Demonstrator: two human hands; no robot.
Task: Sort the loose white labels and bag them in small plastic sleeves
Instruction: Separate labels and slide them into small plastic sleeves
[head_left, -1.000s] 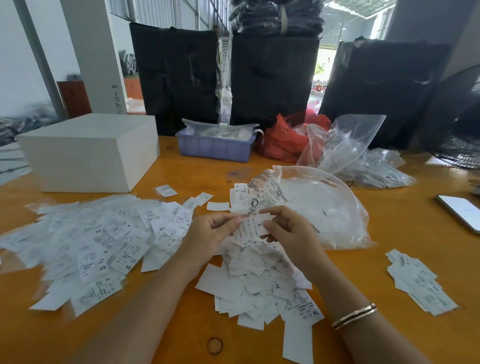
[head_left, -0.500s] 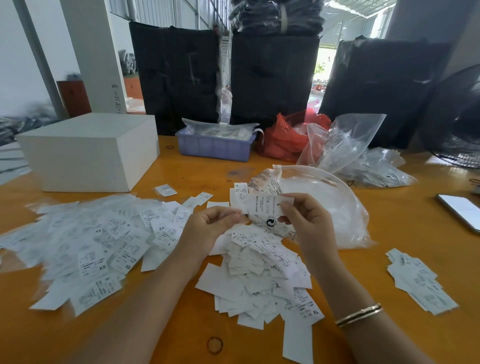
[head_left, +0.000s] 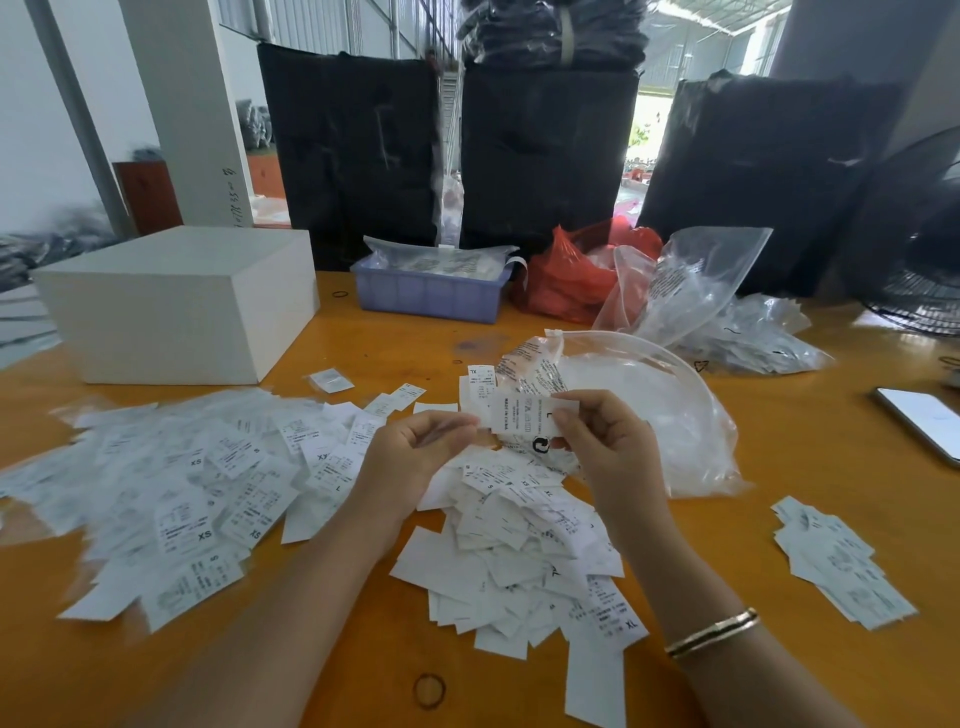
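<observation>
One white label (head_left: 524, 414) is raised above the loose pile (head_left: 519, 540) on the orange surface (head_left: 363, 649). We note the right hand (head_left: 605, 441) pinching its right end, and the left hand (head_left: 415, 449) with fingers curled at its left edge; contact there is unclear. Clear bag (head_left: 649, 410) lies just behind.

Both hands pinching one white label (head_left: 524, 414) above loose label pile (head_left: 524, 535), orange table (head_left: 322, 670)

Bright backlit daylight, wide-angle edge distortion
</observation>
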